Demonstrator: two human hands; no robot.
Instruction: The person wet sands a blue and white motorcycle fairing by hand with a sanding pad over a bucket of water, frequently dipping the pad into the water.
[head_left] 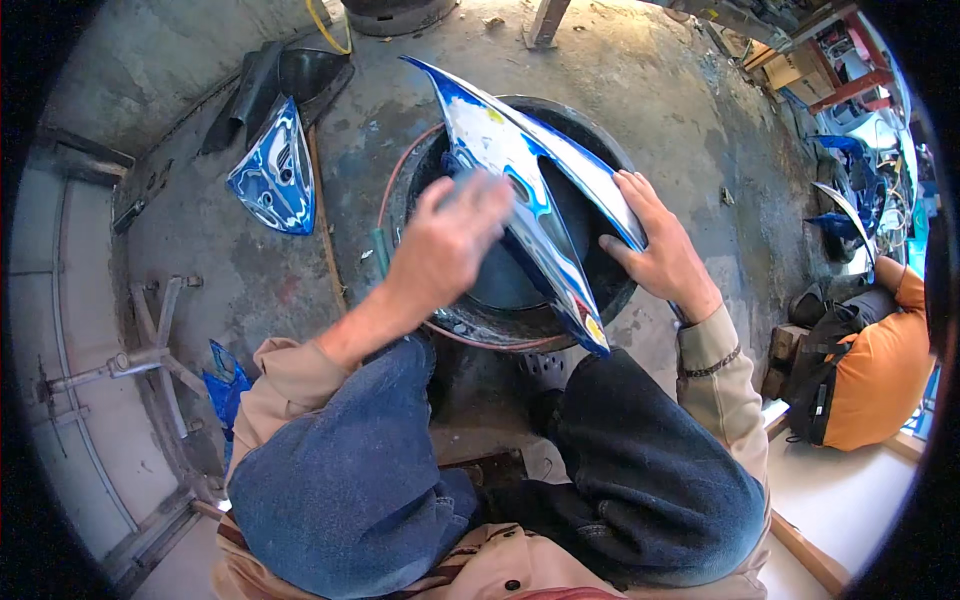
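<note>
- While the left hand point(450, 240) shows blurred, its grip looks loosely curled with fingers pressed flat on the blue-and-white fairing panel point(530, 190); cannot tell if anything such as a cloth or abrasive sheet sits under the fingers.
- Right hand point(655, 245): fingers spread, grip apart, palm and fingertips braced on the panel's right edge, steadying rather than clamping.
- Panel position: lies tilted across the rim of a round black tub point(600, 300), pointed tip away from the person, lower yellow-marked tip towards the knees.
- Tub sits on the stained concrete floor point(680, 110) between the person's denim-clad knees point(340, 470); a thin reddish hose point(400, 180) curls round its left side.
- Risk, as judged: panel rests on rim only, so hard pressure from the left could tip or slide it into the tub; right hand's open brace may not stop that.
- Risk, as judged: thin pointed ends could flex or crack under uneven pressure.
- Further out: second blue-and-white panel point(275, 175) on floor upper left, dark plastic part point(290, 80) beside it, another person in orange point(880, 360) at the right.
</note>
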